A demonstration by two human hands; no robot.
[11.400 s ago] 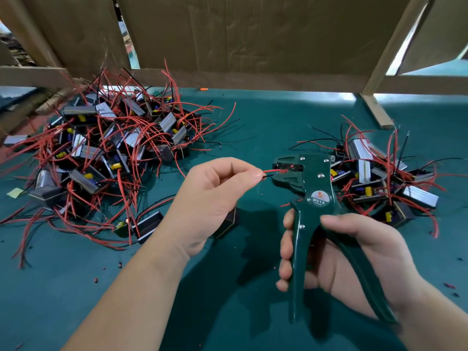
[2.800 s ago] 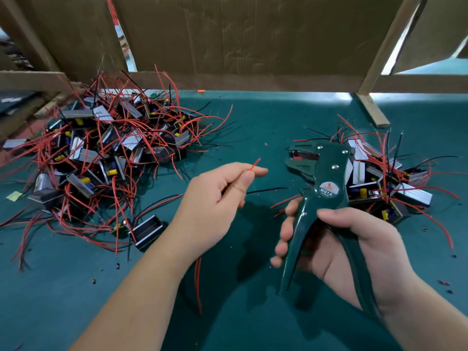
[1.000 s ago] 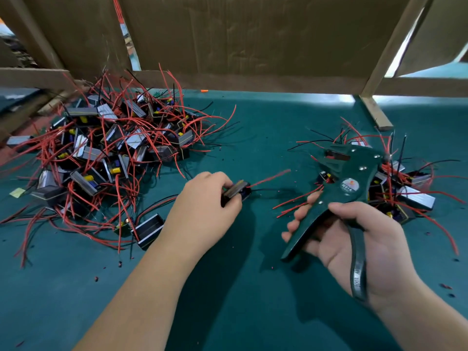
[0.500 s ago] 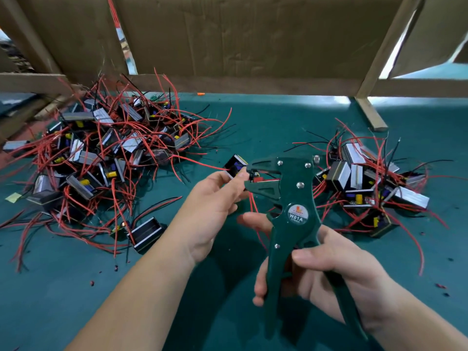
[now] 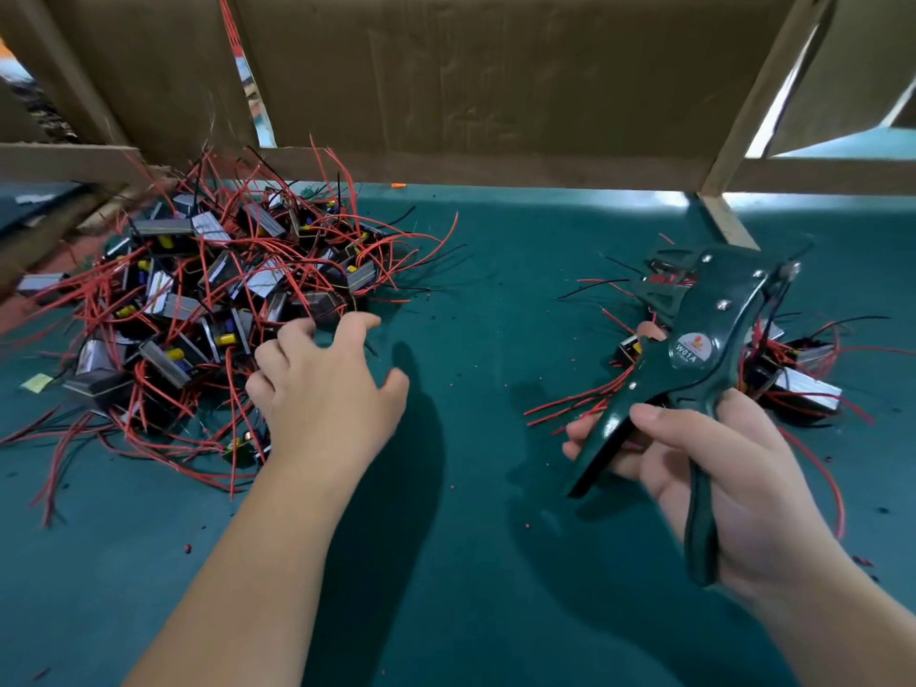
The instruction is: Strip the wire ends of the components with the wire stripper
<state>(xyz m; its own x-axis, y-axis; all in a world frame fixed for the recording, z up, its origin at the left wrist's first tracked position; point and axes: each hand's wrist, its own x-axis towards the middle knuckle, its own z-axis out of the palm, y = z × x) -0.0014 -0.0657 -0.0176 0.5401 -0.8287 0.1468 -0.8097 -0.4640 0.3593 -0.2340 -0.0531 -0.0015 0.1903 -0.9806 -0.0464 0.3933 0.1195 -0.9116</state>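
flat teal-green cloth-covered table [image 5: 495, 513] fills the view. big pile [image 5: 208, 309] of black-and-silver box components with long red and black wires sits at 10 o'clock, badly tangled. small pile [image 5: 803, 374] of the same components lies at 3 o'clock, well apart from the first.

left hand [image 5: 327, 394] is at the 4 o'clock edge of the big pile, fingers spread and loose, holding nothing. cannot tell if the fingertips touch a wire yet. right hand [image 5: 718, 468] is wrapped round the handles of the dark green metal wire stripper [image 5: 694, 354], head pointing to 11 o'clock, right over the small pile.

likely step: grabbing the next component.

risks:
- wires in the big pile are knotted together, so pulling one component likely drags neighbours out or off toward the table edge
- stripper head hangs just above loose wires in the small pile, so a careless swing could snag one and pull it along
- if the piles are sorted as done and undone - only a guess - dragged parts could mix them
- tiny red insulation crumbs [image 5: 570, 360] dot the table - there's something red in the stripper head, can't tell if it's a leftover bit that could block the next wire
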